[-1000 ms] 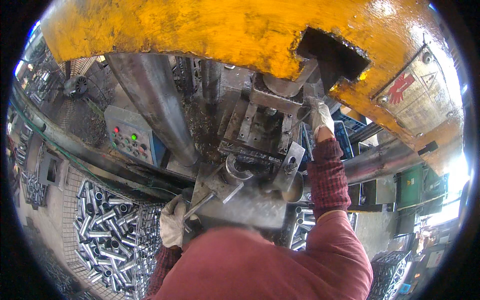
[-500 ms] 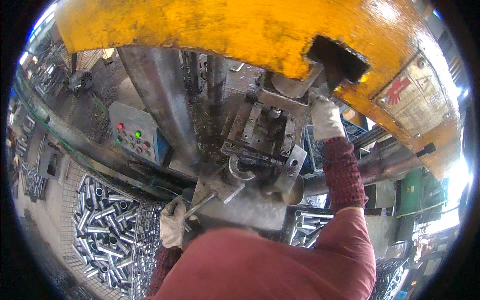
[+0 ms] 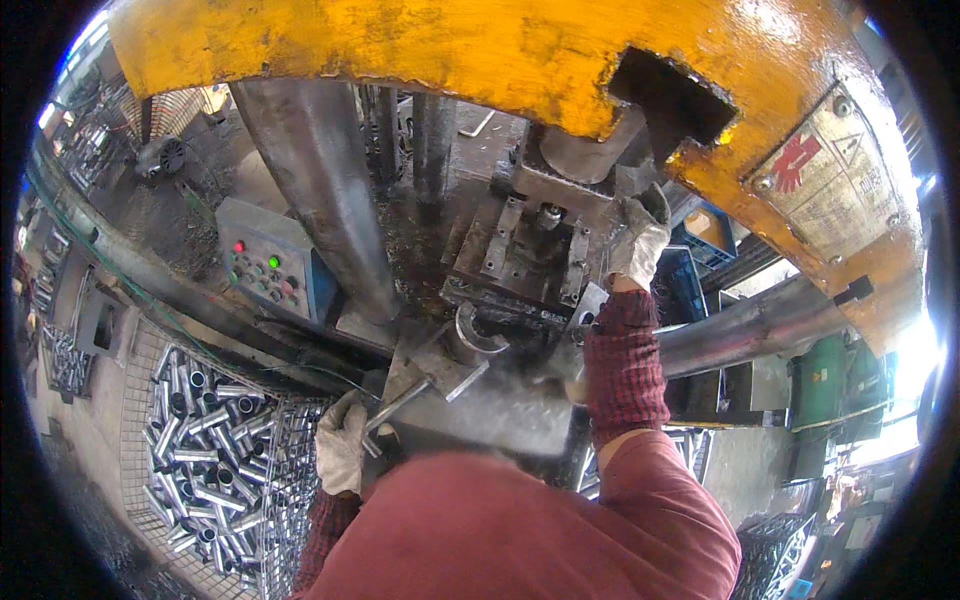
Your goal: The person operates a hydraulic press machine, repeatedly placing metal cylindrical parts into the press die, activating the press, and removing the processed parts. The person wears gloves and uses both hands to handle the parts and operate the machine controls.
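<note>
My left hand (image 3: 341,445), in a pale work glove, is closed at the end of a metal rod handle (image 3: 402,404). This rod runs to a plate fixture carrying a half-ring steel saddle (image 3: 474,338). My right hand (image 3: 640,245), in a soiled glove, is raised beside the right side of the press ram block (image 3: 565,185). Its fingers are curled; whatever lies within them is hidden. Below the ram sits a steel die (image 3: 535,258) with two side rails. My right sleeve covers part of a slotted metal bracket (image 3: 588,305).
The yellow press frame (image 3: 420,45) spans overhead. A control box (image 3: 268,262) with lit buttons stands left. Cut metal tubes (image 3: 215,450) fill a wire basket at lower left. A thick column (image 3: 320,190) rises left of the die; blue crates (image 3: 680,285) stand right.
My right hand has drawn down and slightly back from the ram's side, its forearm swinging left over the slotted bracket. My left hand has barely moved at the rod handle.
</note>
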`<state>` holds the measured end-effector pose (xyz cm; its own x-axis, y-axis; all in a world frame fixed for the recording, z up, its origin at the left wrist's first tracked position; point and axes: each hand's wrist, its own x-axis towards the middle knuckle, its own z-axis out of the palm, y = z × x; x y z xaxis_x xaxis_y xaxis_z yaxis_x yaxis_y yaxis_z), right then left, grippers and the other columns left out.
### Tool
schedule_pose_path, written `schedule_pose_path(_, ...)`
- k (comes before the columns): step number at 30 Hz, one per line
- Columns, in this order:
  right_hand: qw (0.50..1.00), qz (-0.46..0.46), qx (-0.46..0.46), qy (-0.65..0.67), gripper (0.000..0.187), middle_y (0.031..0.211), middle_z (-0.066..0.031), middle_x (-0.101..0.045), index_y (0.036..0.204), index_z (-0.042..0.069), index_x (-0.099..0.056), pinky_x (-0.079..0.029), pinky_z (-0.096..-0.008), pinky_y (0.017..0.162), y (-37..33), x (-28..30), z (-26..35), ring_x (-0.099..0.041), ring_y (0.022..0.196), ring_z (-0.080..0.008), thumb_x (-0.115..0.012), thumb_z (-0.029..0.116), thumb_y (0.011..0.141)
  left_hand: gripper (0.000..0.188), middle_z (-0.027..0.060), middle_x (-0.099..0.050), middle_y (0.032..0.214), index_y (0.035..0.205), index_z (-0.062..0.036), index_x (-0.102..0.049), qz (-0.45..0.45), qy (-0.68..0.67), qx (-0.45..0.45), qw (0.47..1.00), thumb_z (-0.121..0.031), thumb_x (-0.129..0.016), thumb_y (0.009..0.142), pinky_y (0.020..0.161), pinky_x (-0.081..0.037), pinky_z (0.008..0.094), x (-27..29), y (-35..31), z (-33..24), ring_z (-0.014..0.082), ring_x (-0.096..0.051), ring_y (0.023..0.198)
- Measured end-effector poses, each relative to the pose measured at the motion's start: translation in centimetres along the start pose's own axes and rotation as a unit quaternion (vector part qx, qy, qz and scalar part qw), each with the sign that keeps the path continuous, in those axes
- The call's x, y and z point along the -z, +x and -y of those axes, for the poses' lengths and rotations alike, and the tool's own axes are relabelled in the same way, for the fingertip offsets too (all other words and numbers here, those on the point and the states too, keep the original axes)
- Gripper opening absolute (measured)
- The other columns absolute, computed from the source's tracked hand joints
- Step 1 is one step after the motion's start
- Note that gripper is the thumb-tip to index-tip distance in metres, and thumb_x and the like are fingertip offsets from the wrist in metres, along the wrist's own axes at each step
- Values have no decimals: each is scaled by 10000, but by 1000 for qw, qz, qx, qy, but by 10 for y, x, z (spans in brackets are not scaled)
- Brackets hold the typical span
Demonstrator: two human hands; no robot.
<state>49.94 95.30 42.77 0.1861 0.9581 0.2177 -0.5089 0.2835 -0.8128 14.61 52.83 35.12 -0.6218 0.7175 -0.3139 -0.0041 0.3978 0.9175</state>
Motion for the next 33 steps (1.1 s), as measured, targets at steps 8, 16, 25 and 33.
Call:
schedule_pose_path(8, 957, 188, 43, -218, 565, 1534, -162, -715, 1615, -16, -604, -532, -428, 1260, 19, 51, 18, -693, 1429, -286, -724, 88, 1073, 465, 159, -832, 1250, 1440, 44, -756, 49, -37, 62, 996, -286, -719, 1114, 875, -613, 353, -14, 8, -1, 183, -764, 1019)
schedule_pose_path(16, 795, 63, 50, -601, 356, 1296, -155, -825, 1445, 48, -753, -580, -398, 1049, -7, 25, 55, -767, 1190, -260, -705, 198, 1126, 463, 170, -810, 1297, 1433, 47, -751, 69, 26, -39, 997, -274, -710, 1102, 942, -617, 371, -36, 6, -35, 212, -781, 1084)
schedule_pose_path(25, 902, 315, -95, -279, 557, 1331, -111, -822, 1516, -9, -722, -612, -443, 1104, 44, 50, 48, -792, 1178, -249, -835, 303, 1069, 469, 142, -824, 1290, 1441, 21, -762, 76, -1, 4, 997, -298, -735, 1098, 963, -621, 344, -28, 8, -24, 216, -773, 1128)
schedule_pose_path(33, 999, -52, 16, -4, 668, 1185, -144, -758, 1334, -30, -702, -637, -532, 1050, 7, 38, -3, -751, 1061, -295, -701, 605, 1125, 434, 135, -825, 1313, 1435, -16, -781, 86, 19, -4, 996, -304, -737, 1113, 728, -658, 340, -43, 5, -28, 202, -784, 1127)
